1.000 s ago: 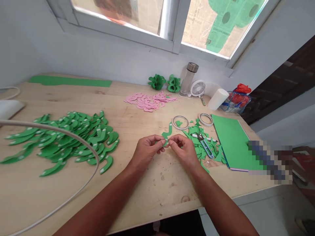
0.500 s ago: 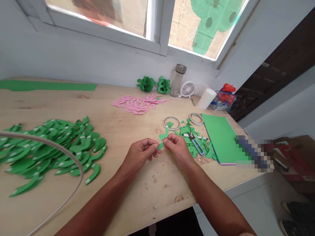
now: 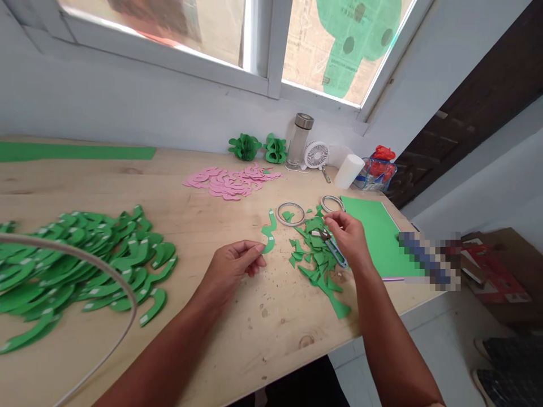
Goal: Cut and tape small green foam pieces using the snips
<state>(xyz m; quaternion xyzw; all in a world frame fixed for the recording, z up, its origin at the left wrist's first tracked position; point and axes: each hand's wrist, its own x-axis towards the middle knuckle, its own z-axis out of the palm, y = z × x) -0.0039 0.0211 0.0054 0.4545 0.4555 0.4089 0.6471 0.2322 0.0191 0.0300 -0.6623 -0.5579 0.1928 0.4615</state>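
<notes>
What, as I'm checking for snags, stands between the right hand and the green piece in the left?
Nothing visible blocks the right hand from the green piece; green scraps lie on the table between them.

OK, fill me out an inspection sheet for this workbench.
Surface: wooden tabletop, knotted, with small specks near the front.
Work items: curved green paper piece with a white patch; green paper pile on the left; pink paper pieces towards the wall.
Clutter: green scraps, with blue-handled snips on them and two tape rolls close by.
Left hand: pinching the curved piece.
Right hand: above the scraps, fingers together; cannot tell whether it holds anything.
Cables: pale cable loops across the near left, in front of the pile in this view.
Surroundings: window behind; bottle and small fan by the wall.
</notes>
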